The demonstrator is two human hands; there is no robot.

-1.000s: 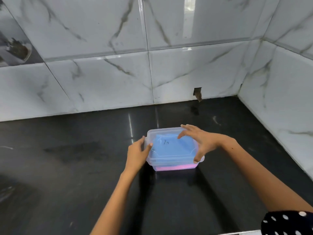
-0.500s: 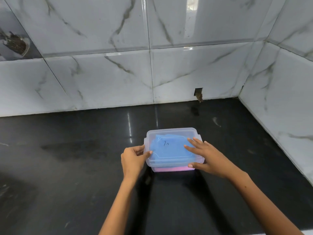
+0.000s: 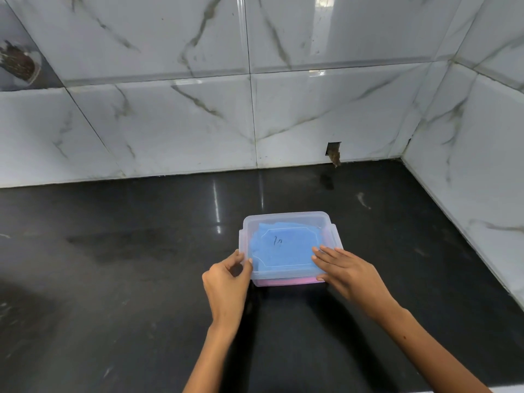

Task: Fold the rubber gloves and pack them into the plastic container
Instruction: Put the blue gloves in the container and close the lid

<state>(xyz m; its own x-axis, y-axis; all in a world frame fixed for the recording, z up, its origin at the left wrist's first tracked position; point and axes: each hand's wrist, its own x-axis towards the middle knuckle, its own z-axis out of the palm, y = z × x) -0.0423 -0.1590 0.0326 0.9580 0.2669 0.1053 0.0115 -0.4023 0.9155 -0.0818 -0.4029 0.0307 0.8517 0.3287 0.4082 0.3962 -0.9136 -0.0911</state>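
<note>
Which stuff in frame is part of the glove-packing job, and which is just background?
Job:
- plastic container, lid on
- blue glove inside, pink one beneath
- left hand pinching the container's near left edge
- right hand, fingers flat on the lid

Background:
- black countertop
- marble wall tiles
- hole in the tile

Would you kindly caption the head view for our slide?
Both hands, left hand and right hand, press the lid onto the glove-filled plastic container.

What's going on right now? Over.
Left hand pinches the lid's corner. Right hand presses on top. Gloves inside container. Nothing in the way.
</note>
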